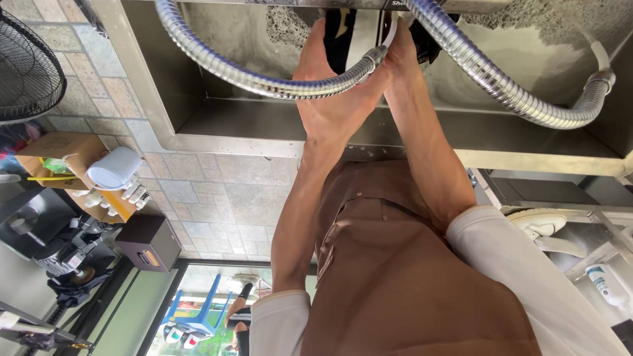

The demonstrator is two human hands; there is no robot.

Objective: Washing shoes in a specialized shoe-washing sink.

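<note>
Both my arms reach into a steel sink [217, 142] with soapy foam [283, 26] on its wall. My left hand [330, 99] grips a black item with a white part [341, 36] at the top edge of the view. My right hand [401, 56] closes on the same item from the right. A flexible metal hose [264, 82] curves across in front of both hands, its end near my right hand's fingers. Most of the black item is hidden by my hands and cut off by the frame. I wear a brown apron and white sleeves.
A second metal hose [514, 95] loops along the sink's right side. On the tiled floor to the left are a fan [26, 66], a cardboard box [56, 148] with a white cup [112, 168], and a dark box [148, 240]. A white bottle [603, 280] lies lower right.
</note>
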